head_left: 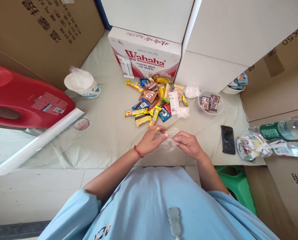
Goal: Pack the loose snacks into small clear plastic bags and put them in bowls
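Observation:
Between my hands is a thin clear plastic bag [171, 141], crumpled and see-through. My left hand [152, 138], with a red cord at its wrist, has its fingers at the bag's left side. On the right side, my right hand [188, 144] pinches the bag's edge between thumb and fingertips. Just beyond lies a pile of wrapped snacks [149, 96] in yellow, blue, brown and red. A white packet [174, 102] and a small folded clear bag [183, 112] rest at the pile's right side. Farther right, a round clear tub [221, 108] holds several brown cocoa packets [210, 102].
Left are a paper cup [89, 91] with plastic inside, a red jug [26, 96] and a white roll [41, 140]. A Wahaha carton [145, 53] stands behind the snacks. A phone [228, 140], bottles [276, 130] and a green stool [239, 186] are right.

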A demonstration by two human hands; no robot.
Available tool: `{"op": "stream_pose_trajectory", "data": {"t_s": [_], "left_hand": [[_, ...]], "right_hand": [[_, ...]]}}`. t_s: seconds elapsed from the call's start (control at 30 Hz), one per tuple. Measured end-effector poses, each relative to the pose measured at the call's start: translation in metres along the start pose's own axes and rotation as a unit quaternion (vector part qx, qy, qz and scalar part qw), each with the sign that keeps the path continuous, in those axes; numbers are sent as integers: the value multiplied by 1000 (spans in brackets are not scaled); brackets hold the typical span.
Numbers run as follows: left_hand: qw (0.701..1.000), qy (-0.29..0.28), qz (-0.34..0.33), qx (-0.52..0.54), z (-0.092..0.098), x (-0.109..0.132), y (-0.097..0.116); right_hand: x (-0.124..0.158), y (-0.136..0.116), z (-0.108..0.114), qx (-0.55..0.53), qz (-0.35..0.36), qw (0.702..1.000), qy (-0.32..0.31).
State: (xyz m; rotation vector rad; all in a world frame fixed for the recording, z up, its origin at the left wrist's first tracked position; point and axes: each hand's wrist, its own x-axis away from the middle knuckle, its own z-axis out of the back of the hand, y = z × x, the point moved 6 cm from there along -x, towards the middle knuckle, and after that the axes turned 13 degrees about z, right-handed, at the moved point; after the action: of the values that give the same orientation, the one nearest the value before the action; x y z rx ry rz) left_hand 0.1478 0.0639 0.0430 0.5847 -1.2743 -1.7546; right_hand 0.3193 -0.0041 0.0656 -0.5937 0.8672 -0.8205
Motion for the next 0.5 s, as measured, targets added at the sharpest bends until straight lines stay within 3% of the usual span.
{"op": "stream_pose_trajectory", "data": {"t_s": [0.07,0.17,0.27,0.37,0.43,0.5], "left_hand": [[1000,6,19,21,-5,-8,0],[985,78,93,121,-1,-15,-11],[943,168,159,240,11,-17,-30],[903,230,206,299,23,-15,-46],[885,222,241,330,24,-12,-53],[876,171,273,359,17,-6,-56]], "right_hand": [[1,-3,0,40,9,999,-7],[8,-10,4,105,14,994,21],[21,-16,9,115,-9,990,83],[39,-7,8,65,-97,980,162],[52,5,3,12,-176,962,209],[62,17,-4,-43,-243,940,238]]}}
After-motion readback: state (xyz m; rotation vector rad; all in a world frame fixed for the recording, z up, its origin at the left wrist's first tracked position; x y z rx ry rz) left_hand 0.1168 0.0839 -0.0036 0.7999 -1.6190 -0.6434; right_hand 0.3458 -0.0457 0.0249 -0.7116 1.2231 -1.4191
